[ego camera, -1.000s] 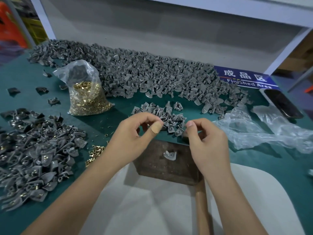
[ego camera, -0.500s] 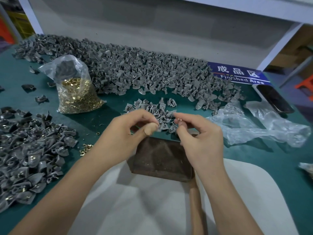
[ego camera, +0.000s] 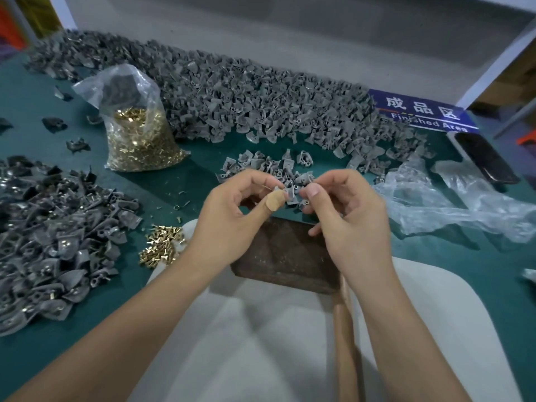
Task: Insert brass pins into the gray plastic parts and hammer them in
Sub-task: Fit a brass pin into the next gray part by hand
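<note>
Wooden handle point(ego camera: 343, 329) nearest, leading to a dark block point(ego camera: 285, 256). Above the block, left hand point(ego camera: 232, 219) pinches a gray plastic part point(ego camera: 290, 194); right hand point(ego camera: 348, 216) fingertips pinched beside it — contents too small to tell. Loose brass pins point(ego camera: 162, 248) left; bag of pins point(ego camera: 139, 132) and gray heap point(ego camera: 261, 103) beyond.

You look down on a workbench covered in a teal-green mat point(ego camera: 34, 111). Behind it runs a plain grey back panel point(ego camera: 261, 33) — dull and evenly lit, no hard shadows. A white shelf frame point(ego camera: 493, 68) slants up at your right. A blue sign point(ego camera: 420, 114) reading "Finished Area" lies at the bench's far edge. Past the frame, at both far corners — blurred orange shapes you cannot identify.
</note>
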The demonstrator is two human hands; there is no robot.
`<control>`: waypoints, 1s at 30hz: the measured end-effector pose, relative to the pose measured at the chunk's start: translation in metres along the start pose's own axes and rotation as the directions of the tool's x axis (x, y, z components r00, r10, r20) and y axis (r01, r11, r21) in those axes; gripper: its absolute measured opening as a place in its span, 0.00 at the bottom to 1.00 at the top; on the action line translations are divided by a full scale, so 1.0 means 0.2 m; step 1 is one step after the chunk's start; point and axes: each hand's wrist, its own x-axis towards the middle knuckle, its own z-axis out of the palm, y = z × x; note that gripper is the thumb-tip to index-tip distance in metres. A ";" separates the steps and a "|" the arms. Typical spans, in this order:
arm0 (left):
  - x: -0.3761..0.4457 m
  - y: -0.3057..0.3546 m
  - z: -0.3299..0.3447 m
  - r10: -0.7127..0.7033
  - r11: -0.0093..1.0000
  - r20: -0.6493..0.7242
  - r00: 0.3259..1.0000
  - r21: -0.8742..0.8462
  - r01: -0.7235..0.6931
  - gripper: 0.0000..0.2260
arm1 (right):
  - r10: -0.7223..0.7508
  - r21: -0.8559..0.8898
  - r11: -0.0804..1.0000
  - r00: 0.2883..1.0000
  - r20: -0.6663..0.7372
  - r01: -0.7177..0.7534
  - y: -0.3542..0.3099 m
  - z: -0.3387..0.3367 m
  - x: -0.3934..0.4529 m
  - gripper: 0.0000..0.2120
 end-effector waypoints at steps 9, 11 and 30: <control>0.01 0.00 0.00 0.054 0.997 0.020 0.998 0.046 -0.055 0.06 | -0.013 0.059 0.998 0.999 -0.048 0.016 0.00 0.03 -0.01 0.10; 0.01 0.01 0.00 0.071 0.995 0.018 0.997 0.065 -0.072 0.08 | 0.000 0.065 0.998 0.998 -0.071 0.004 0.01 0.04 0.00 0.12; -0.01 0.01 -0.01 0.195 0.932 0.004 0.981 0.310 -0.187 0.09 | -0.364 -0.369 0.867 0.931 -0.011 0.335 0.02 0.02 -0.01 0.04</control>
